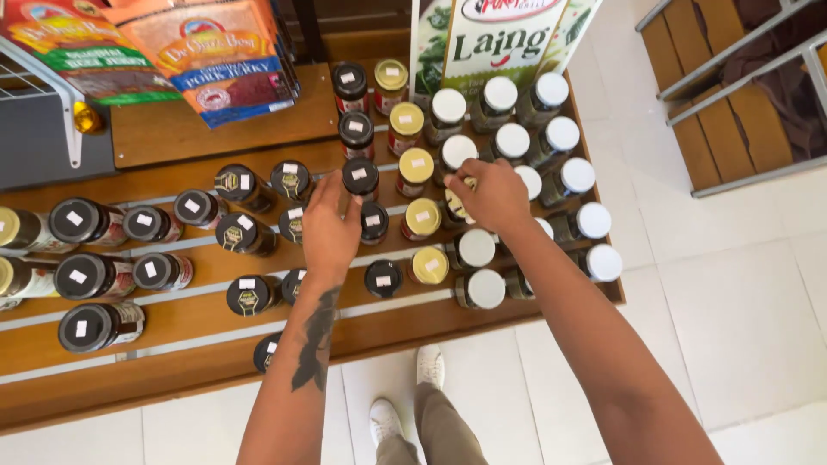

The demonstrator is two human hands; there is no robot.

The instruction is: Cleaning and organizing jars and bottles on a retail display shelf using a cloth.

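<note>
Stepped wooden shelf (172, 323), head view looking straight down on rows of jars

Left hand (330, 226): fingertips on a black-lidded jar (360, 176) in the middle of the shelf, fingers spread loosely round the lid, thumb side toward the small black-lidded jars at its left. Whether it actually clamps the lid, can't tell

Right hand (493, 196): fingers curled down onto a gold-lidded jar (459, 205), mostly hidden under the hand, sitting between the gold column and the white-lidded jars. Looks gripped from above, fingers together on it

Counts, visible lids only:
- gold lids, centre column: 5 clear ones running from the back edge to the front, starting at (391, 76), plus the one under the right hand
- white lids, right side up to the right edge: about 14, e.g. (562, 133); a few partly hidden by the right forearm, so approximate
- black lids in the centre column: 5, back one at (350, 78)
- black lids, left half: roughly 14, larger jars like (78, 277) near the left edge, smaller ones closer to the left hand
- 1 black lid (266, 351) at the front edge, half under the left forearm

Back left corner: 2 snack packets (215, 60) hanging on a wire rack (39, 82). Back edge behind the white lids: 1 printed card sign (500, 39)

Below the front edge: white tile floor (741, 319), the person's 2 white shoes (430, 364)
</note>
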